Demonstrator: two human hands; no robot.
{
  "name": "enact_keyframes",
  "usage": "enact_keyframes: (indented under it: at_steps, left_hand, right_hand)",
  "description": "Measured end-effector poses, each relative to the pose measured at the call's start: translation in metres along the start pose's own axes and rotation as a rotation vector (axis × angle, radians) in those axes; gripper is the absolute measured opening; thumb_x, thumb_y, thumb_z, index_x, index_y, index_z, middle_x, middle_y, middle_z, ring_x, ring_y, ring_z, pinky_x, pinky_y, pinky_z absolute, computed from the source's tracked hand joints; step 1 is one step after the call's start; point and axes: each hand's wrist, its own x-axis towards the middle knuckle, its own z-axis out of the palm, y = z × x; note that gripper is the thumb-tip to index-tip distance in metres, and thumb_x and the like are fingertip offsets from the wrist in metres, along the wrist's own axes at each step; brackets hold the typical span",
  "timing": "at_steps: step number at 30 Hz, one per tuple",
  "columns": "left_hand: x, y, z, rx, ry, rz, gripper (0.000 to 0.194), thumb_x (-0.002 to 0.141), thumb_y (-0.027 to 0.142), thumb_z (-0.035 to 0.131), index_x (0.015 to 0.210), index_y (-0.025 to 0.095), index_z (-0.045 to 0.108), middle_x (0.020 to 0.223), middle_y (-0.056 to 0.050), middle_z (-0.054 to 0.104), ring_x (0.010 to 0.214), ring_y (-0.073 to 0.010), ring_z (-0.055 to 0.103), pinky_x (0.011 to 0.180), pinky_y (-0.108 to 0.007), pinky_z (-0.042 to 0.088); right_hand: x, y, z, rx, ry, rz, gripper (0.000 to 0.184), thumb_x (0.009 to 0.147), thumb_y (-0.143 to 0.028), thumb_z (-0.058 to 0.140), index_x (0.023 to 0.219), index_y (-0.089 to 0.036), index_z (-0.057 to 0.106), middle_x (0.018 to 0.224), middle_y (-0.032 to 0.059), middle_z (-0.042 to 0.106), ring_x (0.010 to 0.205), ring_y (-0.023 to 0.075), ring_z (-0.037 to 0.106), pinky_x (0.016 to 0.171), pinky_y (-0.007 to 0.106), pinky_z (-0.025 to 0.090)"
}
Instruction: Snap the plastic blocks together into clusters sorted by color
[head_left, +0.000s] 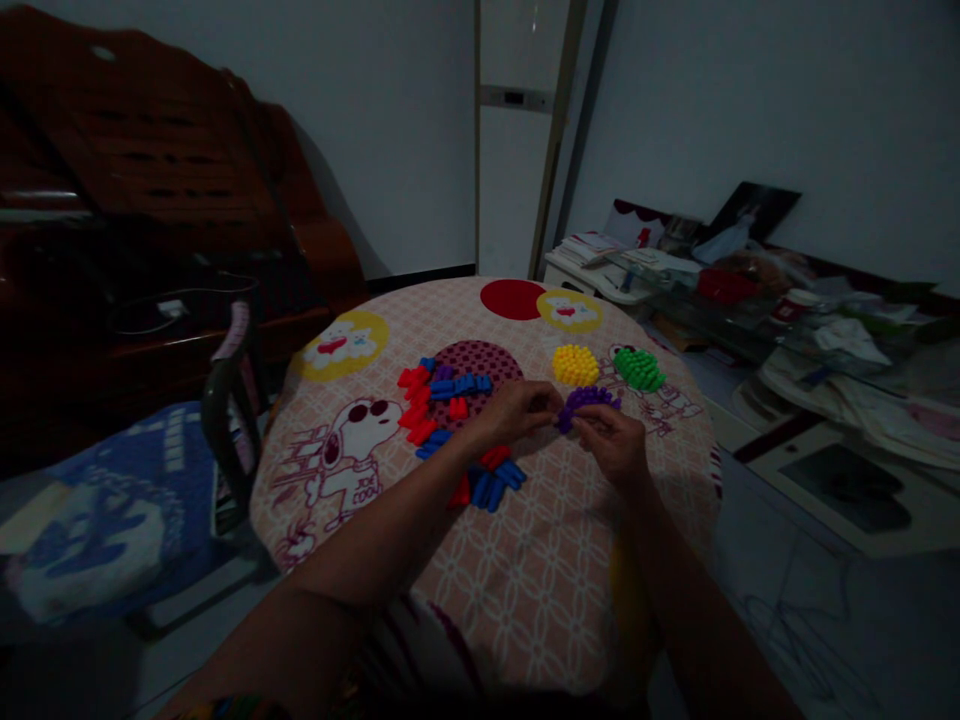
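Purple piece (591, 396): held over the counter (525, 580).
Left hand (525, 408): piece's left end pinched at the fingertips.
Right hand (616, 442): piece's near edge pinched.
Yellow cluster (575, 365): seen just beyond.

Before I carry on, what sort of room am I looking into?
Probably a living room in a home: there's a carved wooden bench along the wall, a round table with a cartoon-print tablecloth, and a low cabinet cluttered with papers and household odds and ends.
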Motion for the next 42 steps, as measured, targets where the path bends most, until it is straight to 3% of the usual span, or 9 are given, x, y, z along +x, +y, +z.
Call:
enact_keyframes:
  at_steps: [3, 5, 11, 17, 21, 28, 32, 37, 42]
  left_hand:
    - [0.001, -0.007, -0.006, 0.005, 0.083, 0.003, 0.015, 0.081, 0.021, 0.064, 0.093, 0.014, 0.07, 0.082, -0.004, 0.072, 0.075, -0.0146, 0.066, 0.067, -0.023, 0.05]
    - [0.001, -0.011, -0.012, 0.021, 0.136, -0.014, 0.014, 0.081, 0.021, 0.063, 0.091, 0.014, 0.07, 0.082, -0.004, 0.072, 0.075, -0.0149, 0.066, 0.067, -0.023, 0.05]
    - [0.001, -0.019, -0.021, 0.028, 0.152, -0.055, 0.018, 0.08, 0.023, 0.061, 0.093, 0.015, 0.071, 0.078, -0.003, 0.072, 0.071, -0.0153, 0.065, 0.065, -0.024, 0.05]
    - [-0.001, -0.022, -0.03, 0.047, 0.188, -0.064, 0.019, 0.08, 0.024, 0.06, 0.092, 0.014, 0.071, 0.084, -0.005, 0.074, 0.075, -0.0169, 0.068, 0.07, -0.027, 0.053]
    - [-0.007, -0.027, -0.055, 0.125, 0.309, -0.103, 0.021, 0.08, 0.025, 0.062, 0.094, 0.015, 0.072, 0.088, -0.006, 0.075, 0.079, -0.0178, 0.068, 0.073, -0.029, 0.053]
    - [-0.034, -0.057, -0.114, 0.353, 0.583, -0.317, 0.01, 0.073, 0.017, 0.066, 0.082, 0.018, 0.071, 0.077, -0.003, 0.073, 0.072, -0.0185, 0.065, 0.072, -0.03, 0.053]
    - [-0.046, -0.071, -0.129, 0.478, 0.582, -0.417, 0.01, 0.078, 0.013, 0.064, 0.084, 0.017, 0.07, 0.079, -0.004, 0.072, 0.077, -0.0192, 0.065, 0.078, -0.032, 0.052]
    - [-0.051, -0.082, -0.127, 0.564, 0.576, -0.507, 0.02, 0.082, 0.011, 0.058, 0.098, 0.013, 0.071, 0.097, -0.01, 0.073, 0.094, -0.0243, 0.066, 0.091, -0.039, 0.05]
    - [-0.044, -0.093, -0.112, 0.686, 0.321, -0.535, 0.026, 0.087, 0.016, 0.057, 0.11, 0.015, 0.07, 0.122, -0.013, 0.067, 0.115, -0.0251, 0.061, 0.102, -0.035, 0.045]
  right_hand:
    - [0.003, 0.009, -0.012, -0.012, 0.172, 0.056, 0.028, 0.079, -0.044, 0.07, 0.084, -0.017, 0.073, 0.063, 0.0018, 0.066, 0.052, 0.0146, 0.059, 0.05, 0.026, 0.049]
    - [0.005, 0.017, -0.019, -0.049, 0.211, 0.051, 0.027, 0.078, -0.043, 0.07, 0.083, -0.017, 0.072, 0.064, 0.0018, 0.065, 0.054, 0.015, 0.059, 0.051, 0.027, 0.049]
    - [0.005, 0.031, -0.023, -0.294, 0.088, -0.028, 0.026, 0.081, -0.044, 0.066, 0.082, -0.02, 0.074, 0.065, 0.0019, 0.067, 0.058, 0.0169, 0.061, 0.06, 0.029, 0.049]
    - [0.005, 0.032, -0.021, -0.509, 0.07, -0.07, 0.027, 0.083, -0.045, 0.06, 0.081, -0.022, 0.075, 0.07, 0.0043, 0.07, 0.061, 0.0183, 0.061, 0.062, 0.03, 0.046]
    - [0.005, 0.03, -0.02, -0.55, 0.072, -0.075, 0.026, 0.083, -0.044, 0.059, 0.08, -0.023, 0.075, 0.071, 0.0046, 0.071, 0.06, 0.0186, 0.061, 0.06, 0.03, 0.043]
    - [0.003, 0.026, -0.019, -0.514, 0.107, -0.097, 0.03, 0.082, -0.049, 0.062, 0.079, -0.021, 0.073, 0.06, 0.0015, 0.064, 0.053, 0.0162, 0.057, 0.056, 0.028, 0.041]
    - [0.002, 0.017, -0.018, -0.47, 0.2, -0.133, 0.033, 0.083, -0.05, 0.062, 0.078, -0.019, 0.072, 0.056, 0.0006, 0.061, 0.05, 0.0147, 0.053, 0.054, 0.027, 0.04]
    - [0.001, 0.016, -0.018, -0.439, 0.28, -0.184, 0.032, 0.085, -0.046, 0.061, 0.077, -0.018, 0.072, 0.058, 0.0027, 0.064, 0.05, 0.0143, 0.055, 0.053, 0.026, 0.042]
    - [0.001, 0.022, -0.018, -0.439, 0.278, -0.219, 0.029, 0.085, -0.042, 0.063, 0.077, -0.016, 0.072, 0.058, 0.0019, 0.065, 0.049, 0.0136, 0.056, 0.053, 0.024, 0.043]
